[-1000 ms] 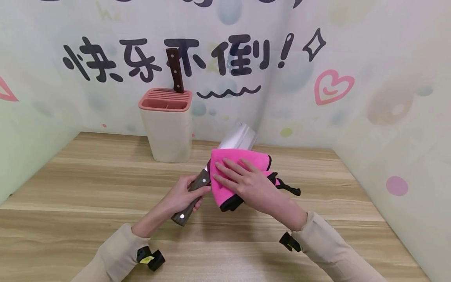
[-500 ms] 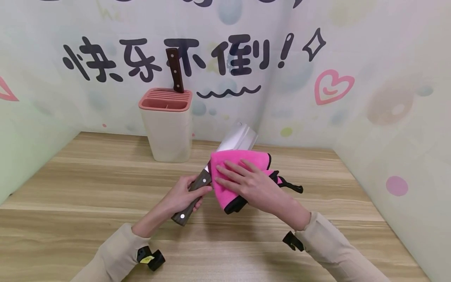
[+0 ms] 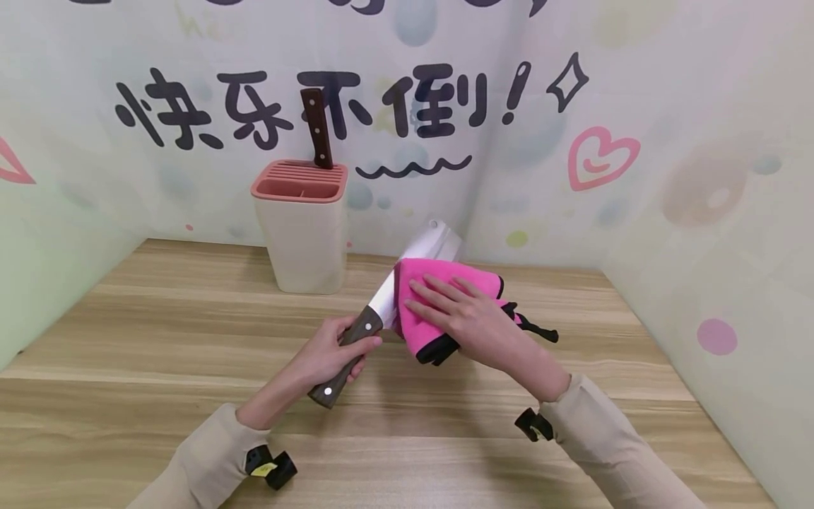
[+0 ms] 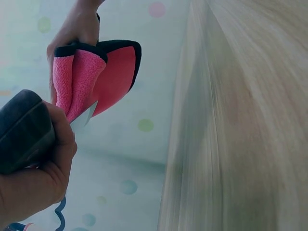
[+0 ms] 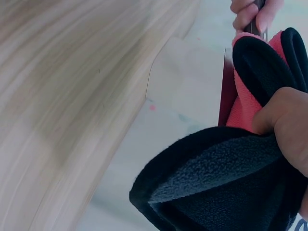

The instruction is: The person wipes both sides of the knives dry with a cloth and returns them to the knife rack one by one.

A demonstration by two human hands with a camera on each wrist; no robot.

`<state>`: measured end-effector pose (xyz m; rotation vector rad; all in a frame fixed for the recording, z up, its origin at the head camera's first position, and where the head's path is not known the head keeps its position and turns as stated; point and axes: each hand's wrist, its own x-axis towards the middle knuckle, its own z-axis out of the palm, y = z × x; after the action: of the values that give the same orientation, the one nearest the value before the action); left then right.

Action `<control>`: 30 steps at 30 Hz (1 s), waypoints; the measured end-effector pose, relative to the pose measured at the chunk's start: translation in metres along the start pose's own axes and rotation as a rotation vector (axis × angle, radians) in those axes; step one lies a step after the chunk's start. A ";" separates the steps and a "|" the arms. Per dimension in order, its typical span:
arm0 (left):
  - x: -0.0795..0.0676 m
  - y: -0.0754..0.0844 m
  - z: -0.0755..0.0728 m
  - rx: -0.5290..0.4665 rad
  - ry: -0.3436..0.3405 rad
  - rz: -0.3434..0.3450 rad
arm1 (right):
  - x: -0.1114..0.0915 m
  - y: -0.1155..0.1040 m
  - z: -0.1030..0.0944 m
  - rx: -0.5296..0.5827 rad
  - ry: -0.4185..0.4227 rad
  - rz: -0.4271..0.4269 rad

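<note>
Cleaver [image 3: 385, 297] slants mid-frame, left hand [image 3: 333, 352] with fingers clamped on its handle [image 3: 365, 326] (steadying it, probably), right hand [image 3: 477, 318] pinching the folded pink towel [image 3: 422, 338] over the blade [image 3: 422, 244], likely shielding skin.

Kitchen-like staged setting: wood-grain tabletop [image 3: 140, 332], printed backdrop [image 3: 502, 177], knife holder [image 3: 305, 247].

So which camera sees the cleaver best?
The head view: much of the cleaver shows, though cloth hides some blade. Left wrist shows the handle close and a blade sliver; right wrist, only bits of both.
</note>
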<state>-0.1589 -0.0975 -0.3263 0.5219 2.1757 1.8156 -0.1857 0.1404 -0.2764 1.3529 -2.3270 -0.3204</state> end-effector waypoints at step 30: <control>-0.002 -0.003 0.000 0.019 -0.021 0.028 | -0.014 0.040 0.012 0.155 0.024 0.269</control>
<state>-0.1572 -0.0985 -0.3295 0.5756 2.1844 1.7971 -0.2162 0.1719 -0.2744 1.0834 -2.5174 -0.0426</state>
